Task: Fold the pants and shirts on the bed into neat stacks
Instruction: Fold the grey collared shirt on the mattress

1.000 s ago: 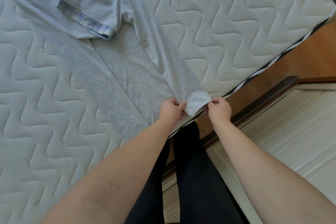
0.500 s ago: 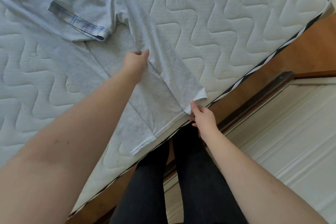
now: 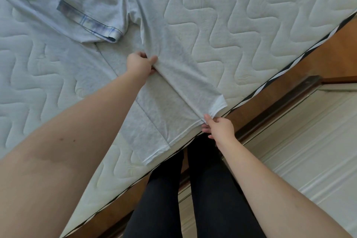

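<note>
Head view. I see a grey shirt (image 3: pixel 158 106) lying flat on the quilted mattress (image 3: pixel 241 25), its hem at the near edge of the bed. One side of the shirt is folded inward as a long strip that runs from the sleeve area down to the hem. My left hand (image 3: pixel 140 63) grasps this fold partway up, thumb on top and fingers curled under the cloth. My right hand (image 3: pixel 219 126) pinches the hem corner of the same fold, just at the mattress edge, fingers curled on the white hem band. A sleeve (image 3: pixel 92 11) with a blue plaid cuff lies folded over the upper part of the shirt. Below the bed edge I see the wooden frame (image 3: pixel 318 54), my dark-trousered legs (image 3: pixel 193 199) and a pale floor (image 3: pixel 309 150).
</note>
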